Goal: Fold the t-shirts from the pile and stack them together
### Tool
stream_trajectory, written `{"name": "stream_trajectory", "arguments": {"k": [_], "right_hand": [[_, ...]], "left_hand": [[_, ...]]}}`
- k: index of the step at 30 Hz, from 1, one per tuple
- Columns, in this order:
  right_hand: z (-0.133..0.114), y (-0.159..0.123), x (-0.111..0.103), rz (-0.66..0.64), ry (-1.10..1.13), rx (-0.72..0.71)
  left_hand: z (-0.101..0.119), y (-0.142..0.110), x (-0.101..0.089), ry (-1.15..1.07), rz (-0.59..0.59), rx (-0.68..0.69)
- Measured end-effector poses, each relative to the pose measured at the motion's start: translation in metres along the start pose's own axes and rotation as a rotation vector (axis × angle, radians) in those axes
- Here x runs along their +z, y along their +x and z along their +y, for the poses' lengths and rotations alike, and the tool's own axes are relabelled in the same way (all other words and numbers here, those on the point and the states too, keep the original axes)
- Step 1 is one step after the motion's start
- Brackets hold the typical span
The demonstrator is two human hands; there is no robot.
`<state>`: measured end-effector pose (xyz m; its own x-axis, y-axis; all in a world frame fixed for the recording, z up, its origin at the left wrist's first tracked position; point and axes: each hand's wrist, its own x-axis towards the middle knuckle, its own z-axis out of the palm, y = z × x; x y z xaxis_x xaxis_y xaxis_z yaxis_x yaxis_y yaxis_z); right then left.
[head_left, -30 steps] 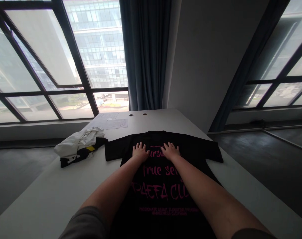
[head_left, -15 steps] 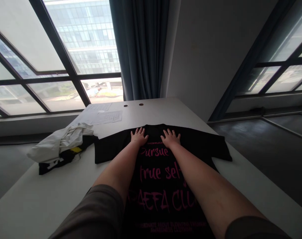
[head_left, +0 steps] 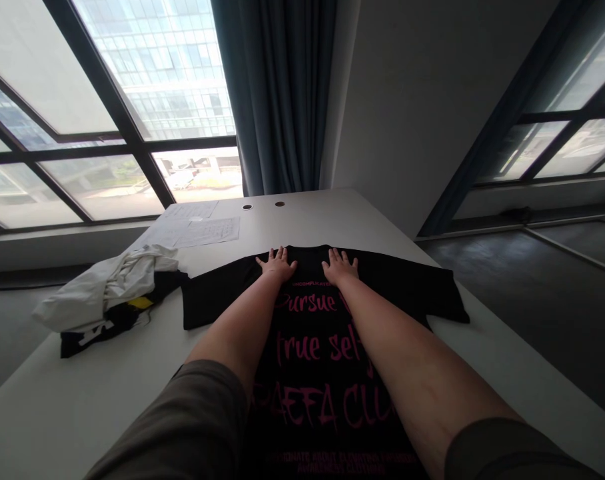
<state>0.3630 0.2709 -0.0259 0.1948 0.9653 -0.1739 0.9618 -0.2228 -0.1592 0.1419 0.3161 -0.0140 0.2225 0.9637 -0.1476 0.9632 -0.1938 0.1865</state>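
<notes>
So, one black T-shirt, laid out flat on one white table, with two hands on it. Also on the table: one heap of white-and-black clothing just beside the sleeve on the left, at least two sheets of paper and two round holes near the far edge. Can't count the pieces in that heap, it's too bunched up. The shirt's hem is cut off at the bottom, the forearms cover bits of the pink lettering, and the lowest lines are pretty dim. Both arms reach straight out: left hand and right hand are palm down near the collar, one each side, well apart from each other, fingers spread on the fabric.
</notes>
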Motion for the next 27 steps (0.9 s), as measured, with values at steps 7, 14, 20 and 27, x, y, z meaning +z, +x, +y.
{"name": "stream_trajectory", "arguments": {"k": [7,14,20,27], "right_hand": [[-0.002,-0.001,-0.001,-0.006,-0.006,0.008],[-0.001,0.017,-0.001,0.012,-0.01,-0.02],[0.0,0.032,-0.002,0.0,-0.022,-0.011],[0.0,0.035,-0.002,0.016,-0.01,-0.019]], "left_hand": [[0.004,0.004,0.004,-0.025,0.056,-0.025],[-0.002,0.013,0.002,-0.009,0.05,0.015],[0.002,0.021,0.003,-0.008,0.072,-0.002],[0.004,0.011,0.0,-0.001,0.169,0.067]]}}
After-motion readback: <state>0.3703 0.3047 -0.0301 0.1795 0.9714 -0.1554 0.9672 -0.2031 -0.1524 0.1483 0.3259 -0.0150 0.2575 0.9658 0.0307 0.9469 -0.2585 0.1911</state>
